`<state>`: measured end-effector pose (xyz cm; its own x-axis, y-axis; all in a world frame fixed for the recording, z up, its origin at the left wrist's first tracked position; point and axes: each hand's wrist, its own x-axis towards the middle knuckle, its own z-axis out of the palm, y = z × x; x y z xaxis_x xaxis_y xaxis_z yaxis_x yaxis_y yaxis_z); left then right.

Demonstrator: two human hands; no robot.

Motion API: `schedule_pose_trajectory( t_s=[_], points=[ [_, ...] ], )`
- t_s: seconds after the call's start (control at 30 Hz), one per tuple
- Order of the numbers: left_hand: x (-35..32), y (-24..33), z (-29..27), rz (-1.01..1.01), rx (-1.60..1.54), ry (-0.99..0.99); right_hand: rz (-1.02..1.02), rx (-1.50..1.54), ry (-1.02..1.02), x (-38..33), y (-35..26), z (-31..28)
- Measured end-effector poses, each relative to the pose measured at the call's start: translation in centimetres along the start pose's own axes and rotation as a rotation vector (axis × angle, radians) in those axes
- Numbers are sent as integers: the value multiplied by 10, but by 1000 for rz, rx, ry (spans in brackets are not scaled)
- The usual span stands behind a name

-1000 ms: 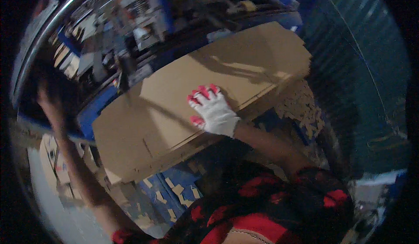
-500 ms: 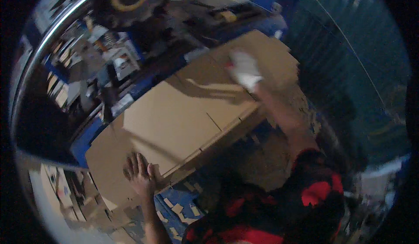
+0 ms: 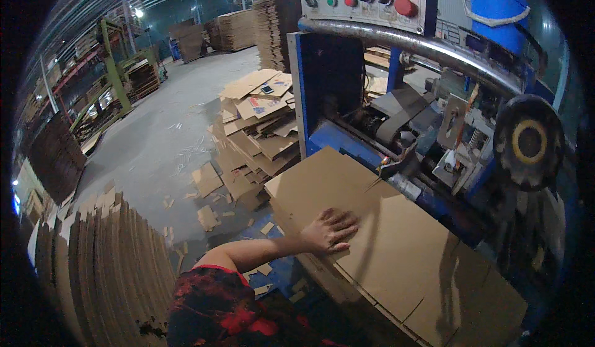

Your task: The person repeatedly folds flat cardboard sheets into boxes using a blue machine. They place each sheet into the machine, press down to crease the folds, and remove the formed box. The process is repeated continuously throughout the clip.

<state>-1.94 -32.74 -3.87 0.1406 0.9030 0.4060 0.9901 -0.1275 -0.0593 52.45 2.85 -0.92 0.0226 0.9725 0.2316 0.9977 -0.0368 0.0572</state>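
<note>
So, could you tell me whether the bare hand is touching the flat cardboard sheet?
Touching: the head view shows the left hand lying palm-down, fingers spread, directly on the cardboard sheet, with no gap between them.

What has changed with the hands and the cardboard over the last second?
The gloved right hand, pressing the sheet's far part half a second ago, is now out of view. The bare left hand, earlier at the near edge, lies flat further in on the cardboard sheet. The view has swung toward the blue machine. The sheet remains on its stack.

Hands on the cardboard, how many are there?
1: the left hand lies flat on the cardboard sheet, near its edge; the right hand is out of view.
</note>
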Motion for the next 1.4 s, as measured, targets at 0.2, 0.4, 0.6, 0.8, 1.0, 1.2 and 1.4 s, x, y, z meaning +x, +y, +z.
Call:
schedule_pose_trajectory(
  t_s=[0.2,0.4,0.6,0.8,1.0,1.2,1.4],
  points=[
    [-1,-5,9,-7,-16,33,-62,9,8,9,-21,5],
    [8,0,8,-58,-111,9,-171,-15,160,-4,-47,-2],
    [-2,20,29,-167,-190,102,-560,197,458,-104,-115,-15],
    [14,22,19,-208,-195,53,-911,408,287,-269,-179,-11],
    [5,15,10,-198,-221,-85,-940,367,131,-371,-193,-13],
    [-106,31,6,-33,-532,510,-630,75,183,-407,-135,-24],
    [-290,-18,9,-237,-667,448,-195,-208,-72,-450,-60,-60]
  ],
)
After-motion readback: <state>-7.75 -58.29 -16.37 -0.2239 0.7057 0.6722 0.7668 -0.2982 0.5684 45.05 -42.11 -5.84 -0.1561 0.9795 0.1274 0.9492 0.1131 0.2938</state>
